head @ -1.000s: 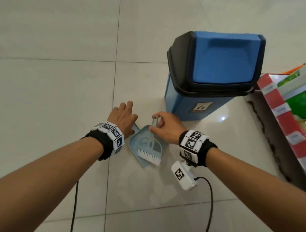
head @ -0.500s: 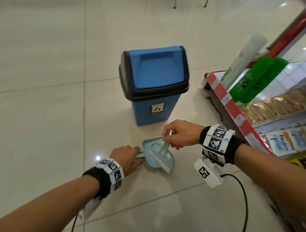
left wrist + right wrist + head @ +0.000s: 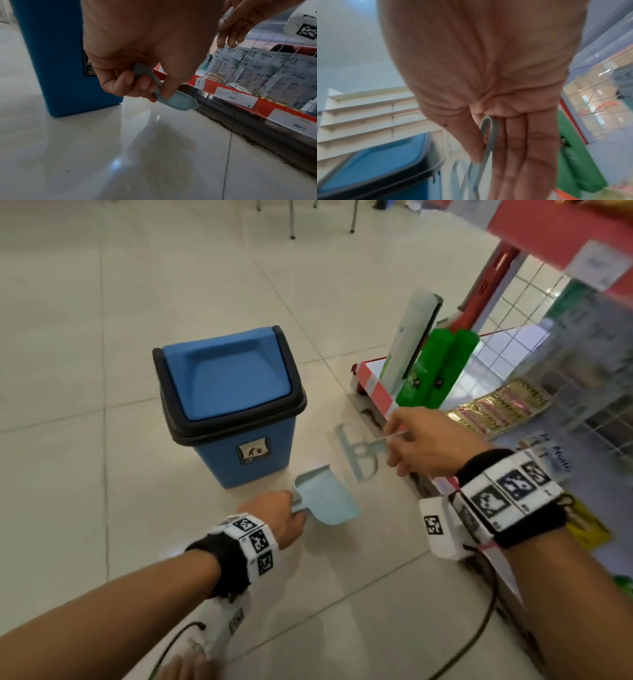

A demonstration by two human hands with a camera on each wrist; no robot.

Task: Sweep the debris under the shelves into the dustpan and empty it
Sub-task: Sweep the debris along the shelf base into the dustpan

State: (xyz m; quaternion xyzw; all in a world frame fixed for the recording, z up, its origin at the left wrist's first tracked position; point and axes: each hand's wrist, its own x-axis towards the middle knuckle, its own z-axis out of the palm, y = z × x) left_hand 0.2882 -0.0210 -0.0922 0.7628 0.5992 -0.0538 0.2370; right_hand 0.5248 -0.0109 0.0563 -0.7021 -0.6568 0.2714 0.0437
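Head view: the dustpan (image 3: pixel 325 501) is held by its short handle in the left hand (image 3: pixel 277 520), just in front of the blue bin (image 3: pixel 226 405). Whether it sits on the floor (image 3: pixel 85 337) or just off it can't be told from up here. The brush (image 3: pixel 359 455) is pinched at the handle end by the right hand (image 3: pixel 424 446) and is badly motion-blurred, so only a pale ghost of it is seen near the shelf (image 3: pixel 373 392). No debris is seen in the pan yet, so the sweeping probably hasn't been started.

Left wrist view: the fingers (image 3: pixel 130 86) are curled round the dustpan (image 3: pixel 175 101) handle, with the thumb laid along it, so a narrow, closed grip. The pan is seen hovering slightly above the floor (image 3: pixel 85 148), lip pointed at the dark gap under the shelf (image 3: pixel 240 97). A line of dirt (image 3: pixel 257 147) is visible along that base edge.

Right wrist view: the looped brush (image 3: pixel 488 138) handle is trapped between thumb and fingers (image 3: pixel 518 142); everything else is smeared.

Handling-wise, both tools look like thin light plastic, stiff enough but probably a bit slick. The pan is best kept by the handle with its lip pressed flat to the tile, otherwise fine grit likely gets pushed underneath. The brush should probably be gripped further down the handle for more control in that tight gap.
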